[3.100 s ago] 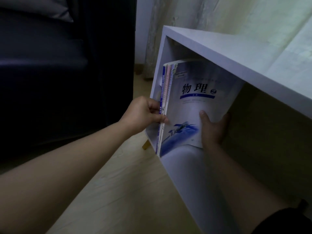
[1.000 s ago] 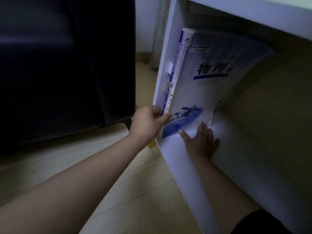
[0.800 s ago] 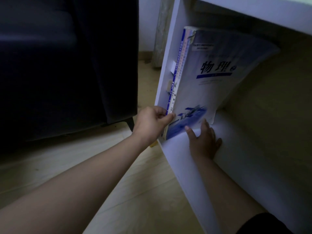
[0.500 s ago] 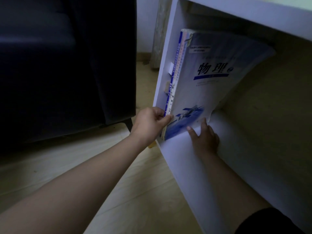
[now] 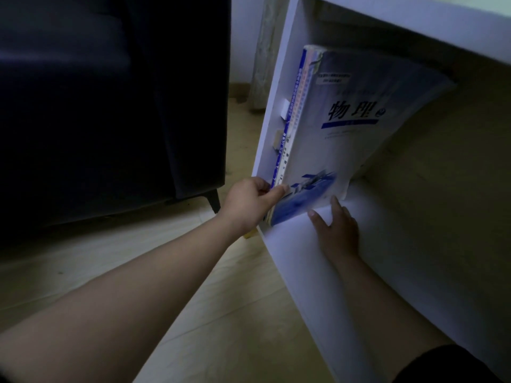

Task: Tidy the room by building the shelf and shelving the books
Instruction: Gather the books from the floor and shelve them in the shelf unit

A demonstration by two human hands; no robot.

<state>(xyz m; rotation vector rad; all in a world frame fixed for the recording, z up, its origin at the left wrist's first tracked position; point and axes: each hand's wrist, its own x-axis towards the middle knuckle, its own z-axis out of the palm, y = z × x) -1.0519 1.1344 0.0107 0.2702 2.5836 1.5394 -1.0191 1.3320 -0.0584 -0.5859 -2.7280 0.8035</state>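
Textbooks (image 5: 331, 150), white-and-blue paperbacks, lean on white shelf's (image 5: 304, 272) left wall; my left hand (image 5: 249, 201) pinches their bottom corner, right hand (image 5: 337, 233) flat, fingers (image 5: 336, 207) released, on shelf floor.

The person's left hand (image 5: 249, 205) and right hand (image 5: 337, 230) are both bare, and a short, unpainted-looking nail shows on one of the right hand's fingers (image 5: 315, 218). The left forearm (image 5: 138, 286) is uncovered all the way to the edge of the view. On the right arm a dark, black-looking sleeve (image 5: 448, 366) of plain cloth shows in the bottom corner, its rounded hem ending where the bare right forearm (image 5: 387, 294) begins.
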